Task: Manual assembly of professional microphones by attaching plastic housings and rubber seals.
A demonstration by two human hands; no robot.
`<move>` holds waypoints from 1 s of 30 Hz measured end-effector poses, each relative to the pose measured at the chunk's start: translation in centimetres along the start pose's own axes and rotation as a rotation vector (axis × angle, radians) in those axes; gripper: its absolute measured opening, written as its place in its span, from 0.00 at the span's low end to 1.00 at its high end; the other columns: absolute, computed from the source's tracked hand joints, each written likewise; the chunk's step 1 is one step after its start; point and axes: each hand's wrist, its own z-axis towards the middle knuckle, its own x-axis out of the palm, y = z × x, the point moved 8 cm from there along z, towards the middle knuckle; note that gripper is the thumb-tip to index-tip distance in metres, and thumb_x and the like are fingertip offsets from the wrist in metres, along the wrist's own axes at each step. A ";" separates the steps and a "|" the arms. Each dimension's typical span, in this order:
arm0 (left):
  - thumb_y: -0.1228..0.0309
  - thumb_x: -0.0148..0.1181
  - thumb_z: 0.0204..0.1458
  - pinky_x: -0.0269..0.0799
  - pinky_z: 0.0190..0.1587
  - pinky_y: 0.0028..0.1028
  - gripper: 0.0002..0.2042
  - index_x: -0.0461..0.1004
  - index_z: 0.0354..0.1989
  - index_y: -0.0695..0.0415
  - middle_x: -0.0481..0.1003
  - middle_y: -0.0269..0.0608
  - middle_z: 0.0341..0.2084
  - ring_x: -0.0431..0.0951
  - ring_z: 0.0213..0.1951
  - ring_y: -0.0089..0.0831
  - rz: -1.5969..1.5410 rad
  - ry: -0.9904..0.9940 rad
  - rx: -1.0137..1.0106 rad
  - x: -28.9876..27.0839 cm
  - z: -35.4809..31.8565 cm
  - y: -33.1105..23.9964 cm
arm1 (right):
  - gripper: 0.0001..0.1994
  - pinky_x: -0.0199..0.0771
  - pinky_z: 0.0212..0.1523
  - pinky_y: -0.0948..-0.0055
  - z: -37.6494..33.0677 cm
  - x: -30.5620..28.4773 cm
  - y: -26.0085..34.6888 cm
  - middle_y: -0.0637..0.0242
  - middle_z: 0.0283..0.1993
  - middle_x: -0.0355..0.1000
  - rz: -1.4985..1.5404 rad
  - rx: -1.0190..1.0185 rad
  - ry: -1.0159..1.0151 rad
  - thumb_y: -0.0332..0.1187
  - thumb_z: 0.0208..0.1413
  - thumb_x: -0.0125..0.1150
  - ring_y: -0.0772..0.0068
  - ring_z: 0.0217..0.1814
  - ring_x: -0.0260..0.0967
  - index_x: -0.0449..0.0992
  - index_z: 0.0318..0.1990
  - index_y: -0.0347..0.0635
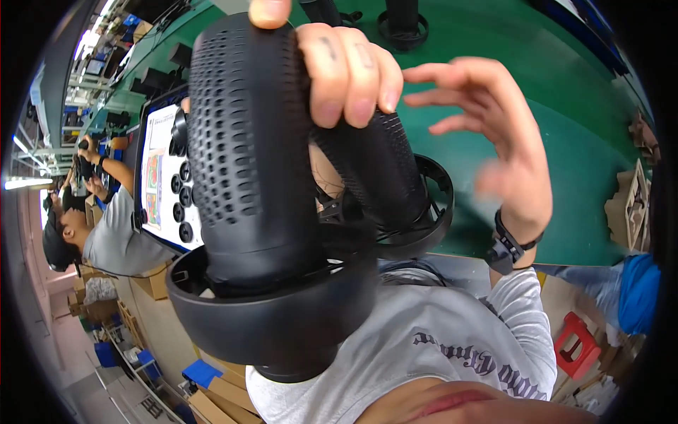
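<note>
Head view. Near cylinder (229, 141): black, perforated, tilted slightly, large in front of me; its ring (275, 311) and base hang over my shirt (438, 321). Left hand (346, 78) clamped on its upper end, three fingertips bent down on the right side, another fingertip at the top edge. Palm and most of that forearm hidden behind the cylinder; cannot tell whether those fingertips also touch the second cylinder (378, 173), similar and ringed, just behind. Its top is covered by my fingers, its lower left by the near ring.

Right hand (505, 120): holding nothing, fingers bent and spread apart, thumb blurred, above the green worktop (586, 191). Strap (505, 247) on that wrist.

Screen (159, 155) to the left, partly cut off by the near cylinder; dark discs (186, 232) in front of its right side, kind unclear. At the far edge, a ringed cylinder (402, 25), top out of frame.

Worktop's near edge runs below my right wrist. Open room: bare green from the right hand across to cardboard (628, 208) at the right rim. Left side tight: cylinder, screen, then a co-worker (116, 233) beyond.
</note>
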 end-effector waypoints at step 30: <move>0.66 0.66 0.42 0.74 0.38 0.43 0.24 0.66 0.49 0.59 0.75 0.53 0.40 0.77 0.40 0.51 1.419 -0.197 -1.169 1.7 -1.9 20.8 | 0.26 0.71 0.40 0.79 -9.0 -13.5 6.4 0.70 0.37 0.73 -0.267 -0.252 -0.857 0.32 0.38 0.75 0.80 0.38 0.70 0.72 0.47 0.39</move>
